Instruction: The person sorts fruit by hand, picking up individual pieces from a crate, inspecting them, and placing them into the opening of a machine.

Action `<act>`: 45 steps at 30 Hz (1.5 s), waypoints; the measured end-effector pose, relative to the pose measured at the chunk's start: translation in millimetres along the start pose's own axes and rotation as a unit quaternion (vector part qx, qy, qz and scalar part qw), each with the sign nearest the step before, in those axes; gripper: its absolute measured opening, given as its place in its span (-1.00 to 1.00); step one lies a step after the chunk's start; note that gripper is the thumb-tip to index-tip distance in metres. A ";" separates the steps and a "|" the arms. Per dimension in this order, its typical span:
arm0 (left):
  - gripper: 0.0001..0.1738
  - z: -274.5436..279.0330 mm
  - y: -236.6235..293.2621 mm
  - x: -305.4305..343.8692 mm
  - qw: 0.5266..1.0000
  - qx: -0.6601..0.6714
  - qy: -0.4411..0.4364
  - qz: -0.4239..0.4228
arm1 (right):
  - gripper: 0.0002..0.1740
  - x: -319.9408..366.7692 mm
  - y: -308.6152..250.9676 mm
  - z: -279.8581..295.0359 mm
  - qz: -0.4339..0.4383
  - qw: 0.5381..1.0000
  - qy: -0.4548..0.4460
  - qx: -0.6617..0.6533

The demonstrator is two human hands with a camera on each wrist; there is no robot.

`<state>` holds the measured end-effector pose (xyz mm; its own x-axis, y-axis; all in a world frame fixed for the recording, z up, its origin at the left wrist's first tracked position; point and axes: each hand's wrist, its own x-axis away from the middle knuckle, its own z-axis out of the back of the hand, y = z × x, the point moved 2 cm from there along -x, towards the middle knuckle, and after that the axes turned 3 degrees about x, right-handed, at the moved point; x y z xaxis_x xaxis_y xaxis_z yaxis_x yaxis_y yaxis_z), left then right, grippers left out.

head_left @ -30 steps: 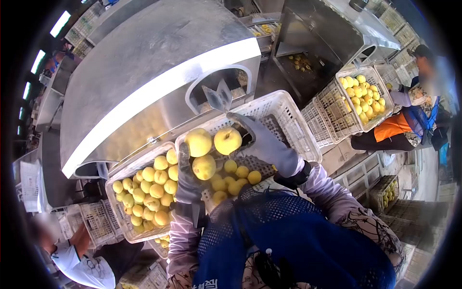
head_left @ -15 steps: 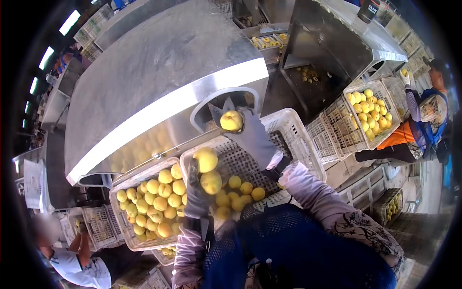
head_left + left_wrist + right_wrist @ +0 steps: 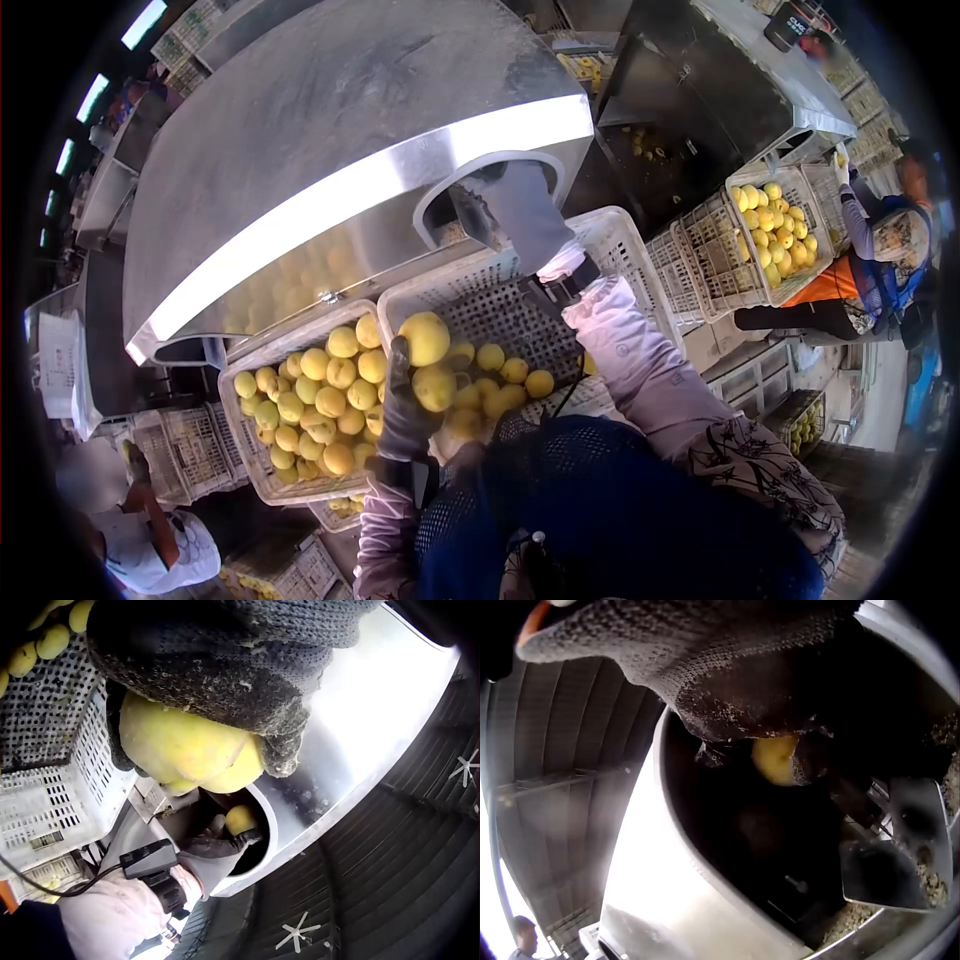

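Observation:
My left hand (image 3: 402, 415), in a dark-coated grey glove, holds large yellow peaches (image 3: 176, 746) over the middle crate (image 3: 645, 275). Two of them show, one above the other, in the head view. My right hand (image 3: 517, 205), gloved alike, reaches through the round opening (image 3: 424, 205) of a steel machine (image 3: 330, 130). Its fingers grip one yellow peach (image 3: 240, 819), seen inside the rim from the left wrist. From the right wrist that peach (image 3: 776, 759) shows partly behind the dark fingers, close to an angled metal plate (image 3: 889, 874).
Left of the middle crate stands a crate (image 3: 262, 492) full of peaches. Loose peaches (image 3: 500, 400) lie in the middle crate's near end. Another filled crate (image 3: 715, 275) stands at the right, beside a person (image 3: 890, 250). A second person (image 3: 170, 550) is at lower left.
My right hand took a peach from beside the left hand, carried it up to the machine's opening and is now inside. The left hand stays over the crate, holding its peaches.

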<state>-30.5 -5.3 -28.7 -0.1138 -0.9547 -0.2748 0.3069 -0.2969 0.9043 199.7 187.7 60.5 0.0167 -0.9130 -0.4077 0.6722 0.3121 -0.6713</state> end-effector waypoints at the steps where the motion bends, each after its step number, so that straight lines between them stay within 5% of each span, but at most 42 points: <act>1: -0.25 3.8 -8.4 -4.6 0.999 -0.031 -0.001 -0.043 | -0.61 10.0 -33.6 26.3 -0.163 0.966 -0.047 -0.193; 2: -0.28 4.3 9.6 -19.2 0.959 0.255 -0.001 0.120 | -0.21 27.6 -24.8 16.8 -0.137 0.968 -0.042 -0.204; 3: -0.31 0.9 32.0 -31.5 0.815 0.517 0.000 0.263 | -0.21 46.2 -15.9 13.7 -0.136 0.968 -0.045 -0.204; 5: -0.35 1.0 41.1 -35.4 0.860 0.470 -0.015 0.200 | -0.10 91.1 -26.2 13.5 -0.178 0.901 -0.286 -0.273; 6: -0.35 1.3 48.1 -41.3 0.959 0.271 -0.036 0.074 | -0.10 105.9 -34.4 16.2 -0.177 0.903 -0.283 -0.272; 7: -0.35 -0.1 55.4 -43.7 0.995 0.054 -0.054 -0.057 | -0.10 118.5 -45.3 18.0 -0.104 0.931 -0.273 -0.219; 8: -0.35 -2.1 58.1 -44.3 0.995 0.055 -0.057 -0.062 | -0.10 124.3 -51.9 20.7 -0.030 0.951 -0.260 -0.164; 9: -0.39 -4.6 56.6 -44.5 0.980 0.183 -0.068 0.048 | -0.10 125.9 -50.0 21.3 -0.031 0.953 -0.255 -0.163; 11: -0.45 -11.5 54.5 -42.7 0.867 0.417 -0.084 0.262 | -0.11 125.0 -47.5 24.3 -0.116 0.938 -0.240 -0.222; 17: -0.42 -19.2 42.6 -51.6 0.834 0.464 -0.105 0.281 | -0.13 128.6 -55.5 65.4 -0.077 0.964 -0.122 -0.225; 21: -0.38 -39.1 42.3 -54.2 0.852 0.482 -0.035 0.202 | -0.12 140.2 -40.4 52.4 -0.105 0.947 -0.198 -0.229; 23: -0.30 -50.3 42.0 -61.6 0.958 0.261 -0.001 0.117 | -0.11 145.4 -46.3 41.5 -0.075 0.975 -0.096 -0.186; 25: -0.23 -56.3 56.3 -66.5 0.969 0.237 0.027 0.060 | -0.12 135.3 -43.2 36.0 -0.084 0.978 -0.098 -0.165; 27: -0.24 -59.8 59.6 -83.1 0.983 0.166 -0.008 0.081 | -0.13 120.9 -37.4 35.2 -0.092 0.980 -0.097 -0.144; 32: -0.08 -61.8 41.6 -84.6 0.918 0.299 -0.019 0.261 | -0.06 71.9 9.1 9.8 -0.050 0.991 -0.048 -0.112; 40: -0.19 -28.5 -11.8 -10.8 0.876 0.356 0.028 0.325 | -0.19 15.7 42.9 -39.7 -0.084 0.989 -0.070 0.096; 43: -0.29 -7.5 -16.0 -12.2 0.881 0.325 0.026 0.344 | -0.32 -9.6 38.0 -31.6 -0.084 0.993 -0.077 0.014; 44: -0.34 5.1 -16.3 -19.3 0.984 0.113 -0.049 0.132 | -0.36 -11.5 34.1 -23.0 -0.122 0.990 -0.035 -0.065; 45: -0.40 6.0 4.1 -26.4 0.983 -0.111 -0.120 -0.086 | -0.34 -17.0 35.0 -13.7 -0.154 0.980 -0.084 -0.091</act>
<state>-31.9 18.8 -15.7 -0.3941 -0.8659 -0.3080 0.4595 -0.4759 0.7499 212.8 217.8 35.4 -0.0336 -0.9969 -0.0706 0.5226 0.0426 -0.8515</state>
